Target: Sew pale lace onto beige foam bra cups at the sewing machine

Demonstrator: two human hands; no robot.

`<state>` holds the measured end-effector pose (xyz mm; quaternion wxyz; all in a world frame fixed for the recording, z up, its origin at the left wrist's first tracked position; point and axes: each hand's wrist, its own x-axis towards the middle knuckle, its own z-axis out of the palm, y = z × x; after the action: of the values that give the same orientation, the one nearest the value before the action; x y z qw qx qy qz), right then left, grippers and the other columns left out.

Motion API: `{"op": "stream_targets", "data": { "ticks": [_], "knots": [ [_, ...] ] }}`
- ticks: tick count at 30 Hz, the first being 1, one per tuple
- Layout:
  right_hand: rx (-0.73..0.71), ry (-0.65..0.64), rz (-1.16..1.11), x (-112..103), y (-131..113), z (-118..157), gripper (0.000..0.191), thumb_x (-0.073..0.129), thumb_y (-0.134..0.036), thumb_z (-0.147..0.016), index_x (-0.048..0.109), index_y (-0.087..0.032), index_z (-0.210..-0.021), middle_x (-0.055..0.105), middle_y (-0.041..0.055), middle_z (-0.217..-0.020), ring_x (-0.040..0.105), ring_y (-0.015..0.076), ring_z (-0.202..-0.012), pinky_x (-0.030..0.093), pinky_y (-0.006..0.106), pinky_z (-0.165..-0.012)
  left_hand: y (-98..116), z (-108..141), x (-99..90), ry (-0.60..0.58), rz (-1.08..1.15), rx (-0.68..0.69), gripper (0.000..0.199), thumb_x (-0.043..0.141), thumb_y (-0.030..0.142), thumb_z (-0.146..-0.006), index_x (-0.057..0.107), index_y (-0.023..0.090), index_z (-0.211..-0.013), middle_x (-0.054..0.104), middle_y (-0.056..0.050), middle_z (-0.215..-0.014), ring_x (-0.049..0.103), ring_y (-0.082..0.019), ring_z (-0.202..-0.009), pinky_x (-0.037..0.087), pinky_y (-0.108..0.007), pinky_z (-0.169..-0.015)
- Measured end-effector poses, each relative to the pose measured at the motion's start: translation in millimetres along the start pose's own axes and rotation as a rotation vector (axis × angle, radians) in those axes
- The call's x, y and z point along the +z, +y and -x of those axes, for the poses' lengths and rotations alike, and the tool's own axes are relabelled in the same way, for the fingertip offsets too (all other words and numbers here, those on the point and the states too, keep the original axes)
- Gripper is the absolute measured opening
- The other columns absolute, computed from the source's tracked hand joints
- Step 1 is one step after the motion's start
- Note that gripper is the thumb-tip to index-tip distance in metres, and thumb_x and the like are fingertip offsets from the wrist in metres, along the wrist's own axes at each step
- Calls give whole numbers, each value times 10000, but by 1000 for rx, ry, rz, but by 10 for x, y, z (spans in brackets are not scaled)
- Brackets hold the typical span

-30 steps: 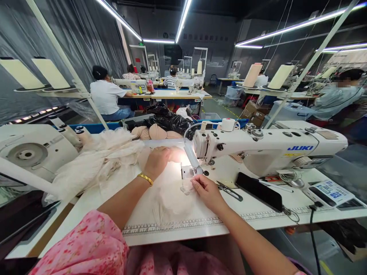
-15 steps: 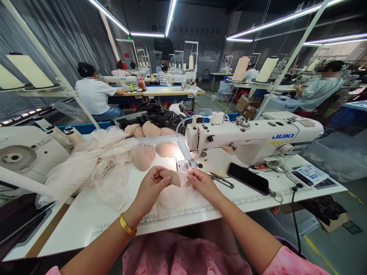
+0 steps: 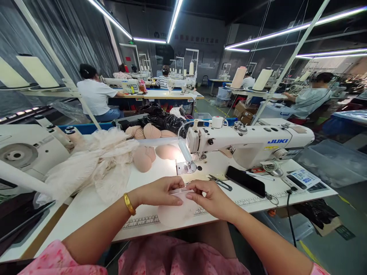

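So in the head view both hands are right at the front of the surface (image 3: 86, 214), just this side of the machine (image 3: 243, 143). The left hand (image 3: 160, 193) has its grip pinched on the edge of a thin pale piece (image 3: 173, 212), thumb on the near side, fingers curled over. The right hand (image 3: 205, 196) has its grip on the same edge, thumb and fingers pinching too, and the two sets of fingertips are super close together. The piece hangs down from them over the ruler marks (image 3: 143, 221) along the front edge, and it's kinda see-through. Beyond the hands there's the lit needle plate (image 3: 183, 168), with a couple of beige cups (image 3: 142, 158) and another cup (image 3: 168, 152) lying to the left of it. A big heap of sheer cream fabric (image 3: 100, 160) sits further left. Over on the right you've got snips (image 3: 222, 183) near the right hand, then a black phone (image 3: 246, 181), dark screen up. More cups (image 3: 151, 131) are stacked at the back beside some black plastic (image 3: 166, 118).
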<state>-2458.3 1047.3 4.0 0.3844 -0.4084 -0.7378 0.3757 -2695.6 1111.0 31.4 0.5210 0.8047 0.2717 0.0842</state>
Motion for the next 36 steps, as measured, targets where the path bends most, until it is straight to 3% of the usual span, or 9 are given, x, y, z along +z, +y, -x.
{"op": "stream_targets", "data": {
  "ticks": [2, 5, 9, 12, 16, 21, 25, 29, 36],
  "knots": [
    [-48, 83, 105, -48, -31, 8, 159, 649, -350, -1001, 758, -235, -988, 696, 0, -774, 605, 173, -701, 471, 296, -677, -44, 26, -29, 58, -22, -51, 247, 696, 416, -872, 584, 207, -943, 598, 22, -880, 574, -158, -776, 460, -250, -642],
    [-205, 254, 261, -23, -12, -58, 148, 589, -291, -1040, 721, -238, -1001, 748, 39, -854, 676, 200, -772, 529, 325, -733, -85, 130, -116, 365, -270, -33, 165, 611, 300, -875, 492, 217, -796, 503, 50, -737, 470, -128, -642, 354, -241, -559],
    [-432, 296, 427, 170, 202, -270, 222, 492, -172, -1063, 695, -242, -1122, 772, 104, -1101, 715, 229, -1032, 584, 370, -873, -196, 286, -234, 700, -796, 303, 164, 501, 136, -899, 507, 228, -764, 541, 31, -658, 471, -153, -592, 344, -288, -573],
    [-469, 131, 599, 272, 502, -412, 316, 429, -108, -1054, 710, -250, -1079, 768, 91, -1131, 704, 215, -1021, 583, 348, -849, -358, 345, -197, 604, -1079, 372, 260, 460, 63, -952, 593, 232, -806, 638, -6, -736, 553, -189, -670, 409, -336, -658],
    [-494, -82, 643, 164, 848, -488, 292, 487, -125, -1044, 731, -254, -951, 788, 42, -1062, 702, 198, -929, 578, 313, -810, -509, 229, -11, 301, -1050, 248, 157, 575, 118, -970, 613, 217, -854, 693, -10, -855, 613, -204, -758, 461, -356, -727],
    [-439, -158, 644, -126, 1034, -548, 303, 482, -154, -1054, 758, -277, -1085, 781, 24, -1200, 701, 209, -1038, 582, 334, -846, -541, -264, 31, 372, -1166, 283, 273, 489, -40, -878, 619, 193, -934, 677, -47, -916, 611, -234, -832, 460, -369, -743],
    [-457, -161, 639, -253, 1130, -570, 370, 430, -112, -1057, 745, -276, -1162, 764, 43, -1279, 683, 226, -1127, 575, 366, -891, -645, -579, -3, 343, -1212, 222, 194, 544, 15, -871, 595, 200, -839, 588, -24, -763, 506, -200, -647, 356, -346, -596],
    [-485, -139, 683, -335, 1151, -524, 357, 455, -81, -1043, 730, -268, -1173, 768, 73, -1152, 648, 241, -1074, 542, 369, -840, -757, -613, 43, 427, -1161, 303, 269, 506, 38, -949, 550, 194, -734, 584, -36, -803, 507, -199, -736, 398, -342, -658],
    [-468, -127, 768, -397, 1062, -481, 348, 470, -65, -1023, 720, -265, -1159, 679, 42, -930, 544, 194, -841, 408, 297, -663, -707, -579, 61, 408, -1035, 342, 291, 440, 64, -1026, 570, 190, -799, 616, -42, -851, 514, -195, -771, 433, -343, -697]
  ]
}}
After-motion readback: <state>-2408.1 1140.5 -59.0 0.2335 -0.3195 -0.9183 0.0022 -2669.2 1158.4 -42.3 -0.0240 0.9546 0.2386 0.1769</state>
